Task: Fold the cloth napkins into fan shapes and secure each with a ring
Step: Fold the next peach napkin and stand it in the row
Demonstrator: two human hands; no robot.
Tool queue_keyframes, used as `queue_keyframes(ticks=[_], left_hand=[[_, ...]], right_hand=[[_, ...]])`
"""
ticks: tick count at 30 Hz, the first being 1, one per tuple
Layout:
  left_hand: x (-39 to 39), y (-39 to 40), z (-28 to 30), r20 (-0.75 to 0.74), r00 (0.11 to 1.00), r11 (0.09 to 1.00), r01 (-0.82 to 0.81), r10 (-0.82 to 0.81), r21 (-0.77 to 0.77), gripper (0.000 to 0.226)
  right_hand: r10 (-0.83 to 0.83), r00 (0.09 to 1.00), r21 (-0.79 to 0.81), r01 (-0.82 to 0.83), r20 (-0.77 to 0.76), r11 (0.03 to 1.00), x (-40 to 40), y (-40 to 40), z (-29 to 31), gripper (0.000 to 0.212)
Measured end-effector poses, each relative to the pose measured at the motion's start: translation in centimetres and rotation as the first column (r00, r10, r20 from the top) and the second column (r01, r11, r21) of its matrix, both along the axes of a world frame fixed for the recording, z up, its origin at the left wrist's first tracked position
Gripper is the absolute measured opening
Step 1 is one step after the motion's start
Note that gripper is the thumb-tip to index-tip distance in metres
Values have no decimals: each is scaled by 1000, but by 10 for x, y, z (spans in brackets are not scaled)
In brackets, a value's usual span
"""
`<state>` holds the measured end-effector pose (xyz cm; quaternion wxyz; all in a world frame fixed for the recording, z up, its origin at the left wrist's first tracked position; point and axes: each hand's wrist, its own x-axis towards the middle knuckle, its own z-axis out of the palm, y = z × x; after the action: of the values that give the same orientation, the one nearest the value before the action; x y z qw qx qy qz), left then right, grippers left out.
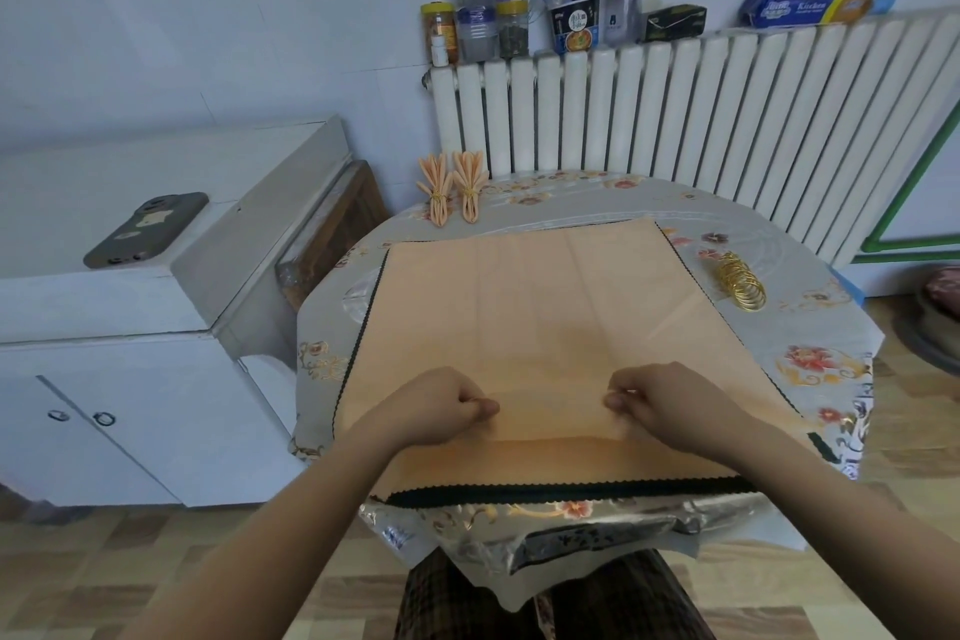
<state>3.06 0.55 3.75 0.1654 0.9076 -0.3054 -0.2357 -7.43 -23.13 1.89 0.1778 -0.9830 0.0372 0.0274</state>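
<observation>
Both bare forearms enter from the bottom of the frame and angle inward toward the centre. The left hand [441,405] sits left of centre, knuckles up, fingers curled under, the thumb tip pressed against the side of the index finger in a pinch. The right hand [657,403] mirrors it right of centre, also curled, thumb and forefinger pinched together. The two hands lie level with each other, well apart, thumbs pointing toward one another.
</observation>
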Motion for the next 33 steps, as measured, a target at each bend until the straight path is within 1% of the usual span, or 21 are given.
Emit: queue_keyframes(ticks=[2, 4, 7, 10, 13, 14, 16, 18, 20, 23, 27, 30, 33], left_hand=[[6, 0, 9, -20, 996, 996, 89, -88, 29, 46], [10, 1, 16, -69, 985, 984, 165, -161, 65, 45], [21, -4, 21, -96, 978, 974, 196, -186, 112, 43], [37, -15, 23, -68, 990, 988, 128, -122, 92, 44], [61, -28, 20, 79, 996, 993, 43, -52, 113, 44], [74, -33, 18, 144, 990, 992, -7, -11, 124, 42], [93, -41, 10, 255, 965, 983, -103, 62, 149, 30], [114, -49, 0, 332, 934, 975, -183, 132, 128, 18], [132, -57, -11, 398, 902, 968, -228, 170, 102, 17], [161, -68, -27, 460, 866, 963, -258, 197, 74, 19], [195, -77, -45, 504, 836, 961, -274, 216, 44, 23], [216, -81, -54, 514, 826, 957, -289, 231, 35, 24], [233, -84, -65, 529, 811, 950, -310, 250, 27, 23]], right_hand=[[59, 995, -22, -61, -77, 998, 6, -4, 12, 36], [114, 977, 3, -115, -182, 993, 12, -10, 25, 36], [136, 963, 51, -127, -231, 991, 23, -17, 39, 32], [71, 983, 20, -69, -168, 997, 46, -24, 38, 24], [-51, 997, -134, 43, -60, 990, 77, -29, 27, 27], [-79, 997, -168, 75, -16, 983, 93, -33, 22, 26], [-124, 991, -250, 130, 43, 959, 113, -35, 13, 23], [-120, 987, -350, 150, 105, 925, 138, -39, 3, 24], [-129, 983, -405, 173, 133, 898, 161, -42, -4, 26], [-144, 976, -411, 201, 165, 889, 199, -52, -17, 26], [-177, 961, -373, 246, 211, 895, 235, -64, -39, 26], [-202, 948, -300, 272, 246, 914, 252, -71, -51, 26], [-232, 923, -186, 297, 306, 937, 266, -76, -65, 19]])
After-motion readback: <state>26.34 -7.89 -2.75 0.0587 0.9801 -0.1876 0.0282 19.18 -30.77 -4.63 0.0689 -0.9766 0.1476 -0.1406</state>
